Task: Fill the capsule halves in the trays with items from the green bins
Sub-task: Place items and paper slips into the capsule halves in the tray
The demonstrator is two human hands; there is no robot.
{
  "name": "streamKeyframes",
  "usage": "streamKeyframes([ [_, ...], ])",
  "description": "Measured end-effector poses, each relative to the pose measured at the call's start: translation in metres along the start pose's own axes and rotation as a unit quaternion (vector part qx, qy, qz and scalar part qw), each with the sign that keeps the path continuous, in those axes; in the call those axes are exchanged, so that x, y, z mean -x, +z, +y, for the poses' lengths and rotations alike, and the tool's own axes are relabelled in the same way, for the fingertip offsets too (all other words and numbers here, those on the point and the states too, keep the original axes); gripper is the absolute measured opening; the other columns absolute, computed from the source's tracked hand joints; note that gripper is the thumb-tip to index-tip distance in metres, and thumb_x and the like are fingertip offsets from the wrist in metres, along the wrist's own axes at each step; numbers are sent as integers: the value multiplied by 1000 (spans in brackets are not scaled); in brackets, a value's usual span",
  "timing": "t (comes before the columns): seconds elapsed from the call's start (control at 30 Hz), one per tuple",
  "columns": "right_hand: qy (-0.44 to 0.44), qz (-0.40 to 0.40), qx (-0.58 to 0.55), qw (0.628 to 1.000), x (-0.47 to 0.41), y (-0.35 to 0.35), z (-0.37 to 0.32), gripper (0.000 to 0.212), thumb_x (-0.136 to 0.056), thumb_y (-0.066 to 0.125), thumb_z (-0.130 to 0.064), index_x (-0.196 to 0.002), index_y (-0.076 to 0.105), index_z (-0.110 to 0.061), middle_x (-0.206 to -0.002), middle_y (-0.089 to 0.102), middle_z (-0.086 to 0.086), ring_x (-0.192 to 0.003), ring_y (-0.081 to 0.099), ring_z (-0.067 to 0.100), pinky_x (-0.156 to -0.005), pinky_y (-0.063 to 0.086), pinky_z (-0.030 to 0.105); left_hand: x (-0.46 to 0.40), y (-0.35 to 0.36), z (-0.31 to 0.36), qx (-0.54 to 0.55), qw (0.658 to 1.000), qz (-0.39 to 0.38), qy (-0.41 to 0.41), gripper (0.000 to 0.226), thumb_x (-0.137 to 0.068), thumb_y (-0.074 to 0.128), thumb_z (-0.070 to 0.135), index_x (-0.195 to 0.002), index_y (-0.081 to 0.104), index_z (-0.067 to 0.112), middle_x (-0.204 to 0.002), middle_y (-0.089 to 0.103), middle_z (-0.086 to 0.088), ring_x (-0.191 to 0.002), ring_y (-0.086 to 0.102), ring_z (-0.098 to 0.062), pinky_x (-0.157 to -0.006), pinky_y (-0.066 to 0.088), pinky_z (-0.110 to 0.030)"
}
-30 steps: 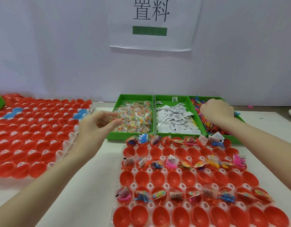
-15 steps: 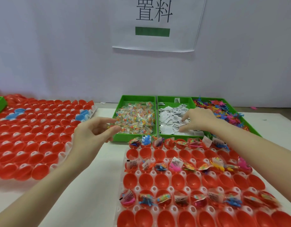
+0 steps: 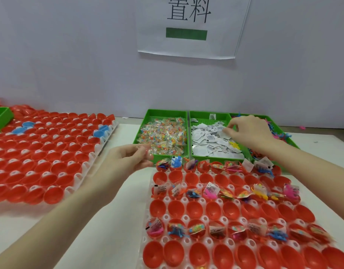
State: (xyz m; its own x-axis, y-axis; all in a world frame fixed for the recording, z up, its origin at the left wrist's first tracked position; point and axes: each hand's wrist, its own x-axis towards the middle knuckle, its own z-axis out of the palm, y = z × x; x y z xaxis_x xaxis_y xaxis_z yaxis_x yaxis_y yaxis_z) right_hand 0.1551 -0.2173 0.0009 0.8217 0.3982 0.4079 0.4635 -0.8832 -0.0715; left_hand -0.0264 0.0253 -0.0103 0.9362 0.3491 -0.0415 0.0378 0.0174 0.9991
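White paper packets [image 3: 210, 141] fill the middle green bin [image 3: 192, 121]; the right hand [image 3: 248, 131] pinches one. The left hand [image 3: 128, 160], fingers curled, holds clear packets just near the left bin [image 3: 146, 121]. A wall sign [image 3: 188, 24] reads 置料.

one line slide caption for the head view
Right hand pinches a white packet in the middle green bin; left hand hovers near the tray.

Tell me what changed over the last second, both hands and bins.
The right hand left the toy bin on the right, moved left over the middle bin and now pinches a white paper slip. The left hand stayed near the candy bin, holding a small clear packet. Bins and tray unmoved.
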Motion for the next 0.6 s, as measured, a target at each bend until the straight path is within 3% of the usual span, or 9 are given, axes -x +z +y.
streamKeyframes([
  [0.07,40,-8,-111,993,0,-9,1,23,-86,62,-37,-82,69,-15,-54,42,-8,-54,42,13,-52,28,26,5,6,4,53,997,-33,-46,23,-94,45,3,-81,63,4,-90,65,-6,-61,67,-4,-59,51,-10],
  [0.13,51,-26,-208,977,3,-19,-1,23,-76,72,-37,-69,67,-15,-45,37,-5,-44,34,12,-49,25,25,11,12,9,73,994,-60,-58,24,-93,47,2,-78,66,5,-87,68,-9,-65,69,-7,-59,52,-11],
  [0.23,47,-49,-145,987,9,-26,-6,26,-64,80,-42,-58,62,-24,-48,40,-10,-51,40,12,-49,24,25,18,22,14,76,993,-68,-51,32,-89,54,3,-62,72,11,-71,72,-3,-67,70,-12,-59,53,-13],
  [0.3,53,-57,-99,992,13,-24,-9,24,-64,80,-42,-61,65,-24,-51,43,-15,-56,43,10,-49,24,24,21,27,16,76,993,-76,-47,23,-88,56,5,-70,70,7,-73,71,-4,-69,71,-13,-59,53,-13],
  [0.37,66,-73,-140,985,16,-23,-11,21,-70,77,-38,-70,72,-17,-45,42,-14,-49,36,6,-49,25,25,24,31,17,79,993,-81,-45,16,-88,57,5,-75,68,3,-74,70,-3,-72,71,-15,-60,53,-12],
  [0.43,82,-75,-250,962,20,-26,-16,21,-76,74,-29,-76,74,-8,-40,40,-12,-46,33,9,-52,30,25,28,32,19,93,991,-83,-50,17,-86,58,4,-73,68,2,-72,70,-2,-74,72,-17,-60,52,-12],
  [0.5,93,-88,-383,915,30,-41,-28,14,-78,73,-23,-75,73,-9,-45,44,-7,-48,38,8,-53,34,21,32,35,21,113,988,-86,-61,18,-86,58,1,-70,68,1,-72,70,-5,-73,72,-18,-58,53,-13],
  [0.6,24,-180,-506,843,56,-73,-53,9,-75,71,-23,-69,72,-17,-45,50,-13,-40,38,-1,-42,30,11,42,41,27,136,980,-105,-99,21,-87,55,-3,-70,67,0,-71,71,-14,-70,72,-21,-56,54,-16],
])
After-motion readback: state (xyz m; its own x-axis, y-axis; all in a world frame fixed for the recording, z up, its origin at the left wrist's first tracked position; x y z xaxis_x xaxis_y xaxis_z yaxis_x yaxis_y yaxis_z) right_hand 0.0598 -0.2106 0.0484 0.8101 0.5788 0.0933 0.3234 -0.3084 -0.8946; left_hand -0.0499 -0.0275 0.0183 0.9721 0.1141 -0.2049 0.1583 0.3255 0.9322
